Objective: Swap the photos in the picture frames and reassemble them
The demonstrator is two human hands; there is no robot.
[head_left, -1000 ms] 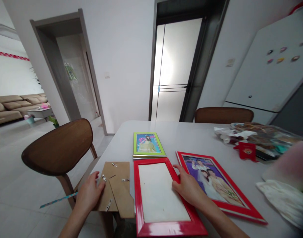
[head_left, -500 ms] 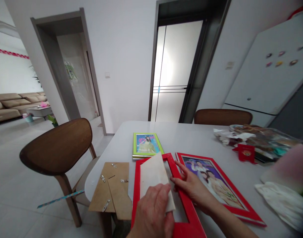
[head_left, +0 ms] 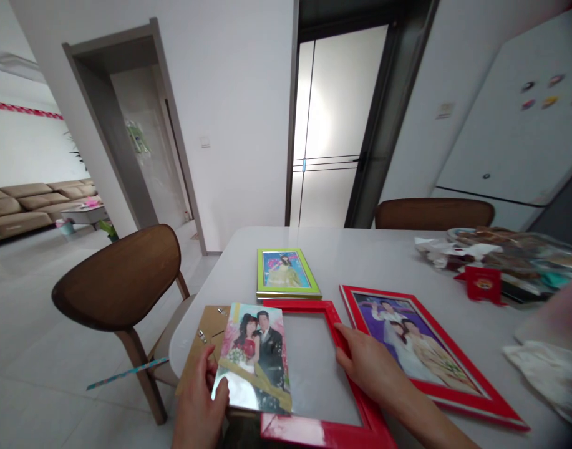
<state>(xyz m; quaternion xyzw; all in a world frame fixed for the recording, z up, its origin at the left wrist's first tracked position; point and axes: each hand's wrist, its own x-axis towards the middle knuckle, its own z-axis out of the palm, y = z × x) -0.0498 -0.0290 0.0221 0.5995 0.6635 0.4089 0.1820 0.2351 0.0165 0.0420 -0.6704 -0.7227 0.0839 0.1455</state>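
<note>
My left hand (head_left: 204,396) grips the lower left edge of a glossy couple photo (head_left: 260,355), thumb on its face. The photo lies tilted across the left side of an empty red frame (head_left: 335,374). My right hand (head_left: 367,362) is closed on the right side of that frame. Under the photo's left edge, a brown backing board (head_left: 196,349) with metal clips is partly covered. Behind the frame lies a green-framed picture (head_left: 286,274). A second red-framed picture (head_left: 416,349) rests to the right, partly behind my right forearm.
White table (head_left: 360,255) under everything. Plastic-wrapped items (head_left: 514,249), a red packet (head_left: 483,285) and a white cloth (head_left: 547,374) are at the right. Brown chairs stand at the left (head_left: 121,274) and the far side (head_left: 433,214).
The white sheet held over the frame has turned to show its photo side and moved left. My left hand has shifted left with it. My right hand stays on the frame.
</note>
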